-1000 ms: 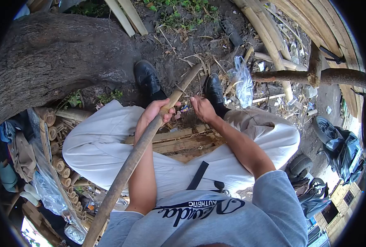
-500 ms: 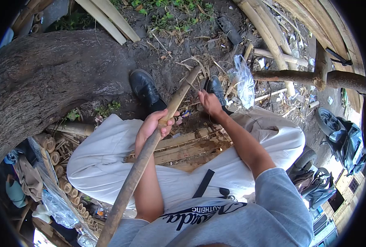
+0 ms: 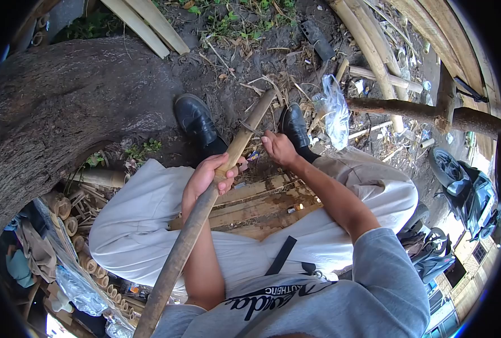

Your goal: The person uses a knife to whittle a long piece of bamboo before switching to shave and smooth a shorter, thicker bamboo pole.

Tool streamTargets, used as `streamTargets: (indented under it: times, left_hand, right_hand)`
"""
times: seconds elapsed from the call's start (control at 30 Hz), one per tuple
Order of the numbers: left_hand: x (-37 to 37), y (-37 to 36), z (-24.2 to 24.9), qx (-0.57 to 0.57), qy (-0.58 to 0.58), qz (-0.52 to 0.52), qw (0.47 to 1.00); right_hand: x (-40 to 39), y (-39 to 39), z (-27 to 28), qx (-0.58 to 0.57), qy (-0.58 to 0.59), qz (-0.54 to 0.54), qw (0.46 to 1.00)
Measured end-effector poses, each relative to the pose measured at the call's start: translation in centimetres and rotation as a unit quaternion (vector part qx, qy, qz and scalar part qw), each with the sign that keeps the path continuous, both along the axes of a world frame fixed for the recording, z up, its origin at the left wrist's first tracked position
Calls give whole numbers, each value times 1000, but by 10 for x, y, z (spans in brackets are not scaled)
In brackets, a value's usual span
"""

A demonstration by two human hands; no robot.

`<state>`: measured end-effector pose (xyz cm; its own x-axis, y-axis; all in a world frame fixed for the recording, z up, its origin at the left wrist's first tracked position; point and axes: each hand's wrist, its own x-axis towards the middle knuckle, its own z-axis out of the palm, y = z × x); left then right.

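A long bamboo pole [image 3: 191, 225] runs diagonally from the bottom left up to the ground between two black shoes. My left hand [image 3: 210, 176] is wrapped round the pole near its middle. Farther up, a small thin blade-like piece [image 3: 247, 127] lies across the pole. My right hand [image 3: 278, 147] is closed at the right end of that piece, just beside the pole. Its handle, if any, is hidden in my fingers.
A large tree trunk [image 3: 76, 112] fills the left. Bamboo slats [image 3: 250, 205] lie between my legs. A clear plastic bag [image 3: 335, 112] is right of the shoes. Cut bamboo pieces [image 3: 101, 276] are stacked at lower left, and a motorbike [image 3: 464, 183] stands at right.
My right hand has moved slightly left and down along the pole, and the thin piece has come with it, nearer my left hand. My left hand still holds the pole.
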<state>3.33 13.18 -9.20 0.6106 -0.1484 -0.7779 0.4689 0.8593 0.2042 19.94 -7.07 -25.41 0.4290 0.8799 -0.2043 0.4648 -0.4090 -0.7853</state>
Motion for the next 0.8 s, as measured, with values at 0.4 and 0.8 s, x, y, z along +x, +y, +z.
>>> streamTargets:
  times: [0.4,0.8]
  left_hand:
    - [5,1,8,-11,-2,-9,1000]
    - [-12,9,-10,-95,-5,25,995]
  right_hand:
    - [54,28,-28,-56,1,-42,998]
    - [5,17,-1,100,-52,83,990]
